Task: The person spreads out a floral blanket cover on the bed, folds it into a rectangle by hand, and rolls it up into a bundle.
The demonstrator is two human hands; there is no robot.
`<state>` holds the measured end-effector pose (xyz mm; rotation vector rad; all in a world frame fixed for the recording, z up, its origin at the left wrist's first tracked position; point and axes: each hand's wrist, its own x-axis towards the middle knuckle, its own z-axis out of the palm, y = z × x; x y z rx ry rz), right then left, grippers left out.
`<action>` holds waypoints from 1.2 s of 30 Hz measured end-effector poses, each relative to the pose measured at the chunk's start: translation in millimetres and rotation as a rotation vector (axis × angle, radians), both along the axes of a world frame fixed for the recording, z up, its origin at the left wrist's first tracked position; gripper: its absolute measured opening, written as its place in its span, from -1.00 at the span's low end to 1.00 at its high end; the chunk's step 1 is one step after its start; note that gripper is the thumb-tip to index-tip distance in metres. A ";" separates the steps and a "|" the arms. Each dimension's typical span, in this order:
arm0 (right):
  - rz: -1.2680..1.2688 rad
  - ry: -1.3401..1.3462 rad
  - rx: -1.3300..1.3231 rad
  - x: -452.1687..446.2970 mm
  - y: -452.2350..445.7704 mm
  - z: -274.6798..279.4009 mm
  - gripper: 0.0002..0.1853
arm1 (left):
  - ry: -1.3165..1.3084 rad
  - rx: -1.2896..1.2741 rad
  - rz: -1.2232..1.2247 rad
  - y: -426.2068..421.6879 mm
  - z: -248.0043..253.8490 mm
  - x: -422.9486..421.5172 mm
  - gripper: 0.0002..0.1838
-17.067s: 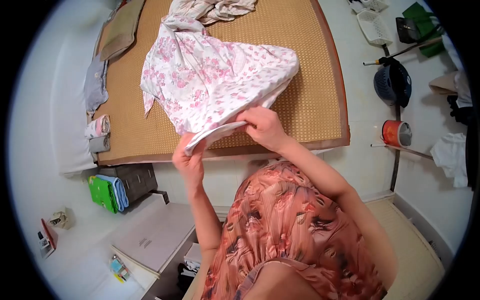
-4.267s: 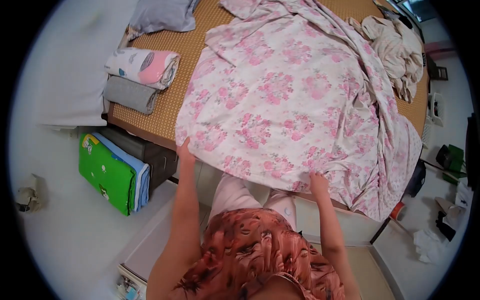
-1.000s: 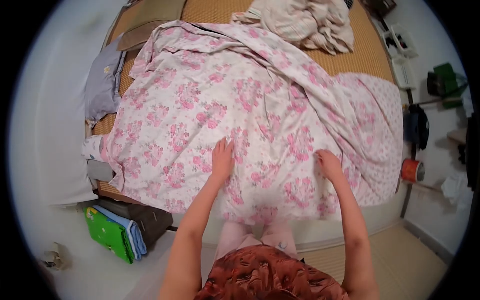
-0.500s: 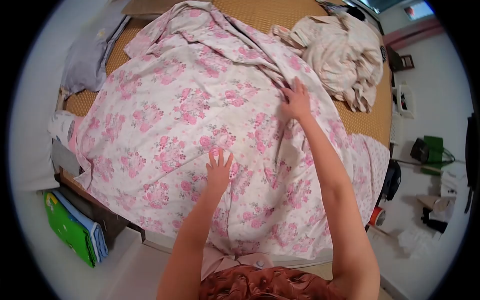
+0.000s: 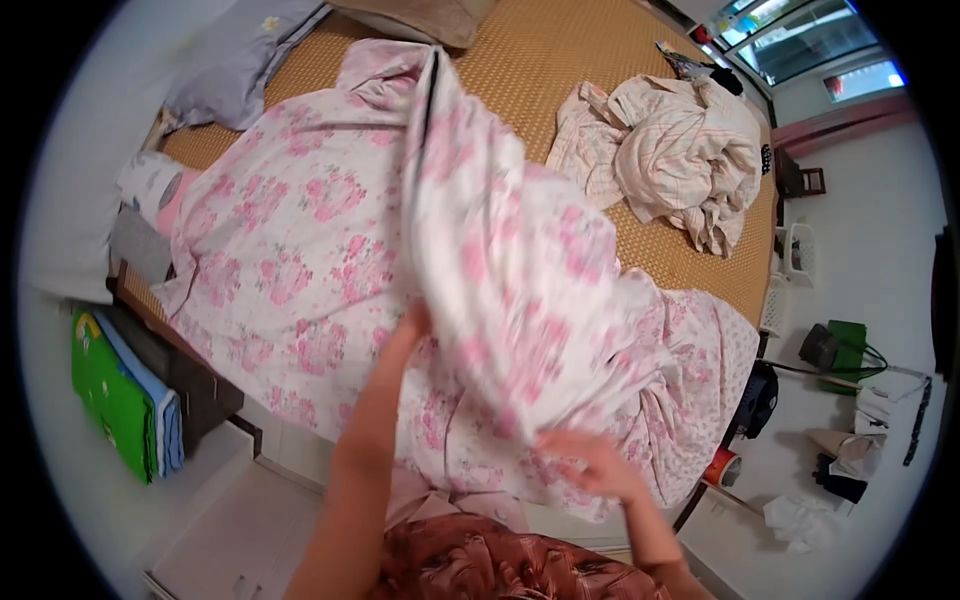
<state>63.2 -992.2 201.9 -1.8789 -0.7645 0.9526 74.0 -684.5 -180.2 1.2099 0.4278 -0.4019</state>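
Observation:
A white cloth with pink flowers [image 5: 335, 190] spreads over the woven mat [image 5: 520, 50] on the bed. Its middle part is lifted in a long, blurred fold that runs toward me. My left hand [image 5: 415, 322] is at the left side of this fold, its fingers mostly hidden by the cloth. My right hand [image 5: 590, 462] is at the fold's near end, fingers apart but smeared by motion; whether it touches the cloth is unclear. A dark strip shows along the fold's far end.
A crumpled striped cloth [image 5: 690, 150] lies at the back right. Pillows [image 5: 235, 60] and rolled cloths [image 5: 145, 185] are at the left. Green and blue folded cloths [image 5: 110, 400] rest below the bed's left corner. Baskets [image 5: 800, 250] and a red bin [image 5: 722, 467] stand on the right.
The middle of the flowered cloth has been raised and folded toward me. My right hand has come from the far part down to the near edge. My left hand has shifted slightly left.

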 end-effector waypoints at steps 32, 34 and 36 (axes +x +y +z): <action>-1.078 0.069 0.457 21.0 432.5 -46.0 -0.69 | -0.112 -0.081 0.217 205.6 253.6 -167.3 -0.50; -0.638 -0.454 0.072 -12.2 440.3 -34.7 -0.68 | -0.072 -0.176 0.421 242.0 250.5 -161.8 -0.53; -0.126 -0.433 0.146 -50.3 437.6 -55.5 -0.54 | -0.101 -0.312 0.671 273.3 245.5 -164.1 -0.53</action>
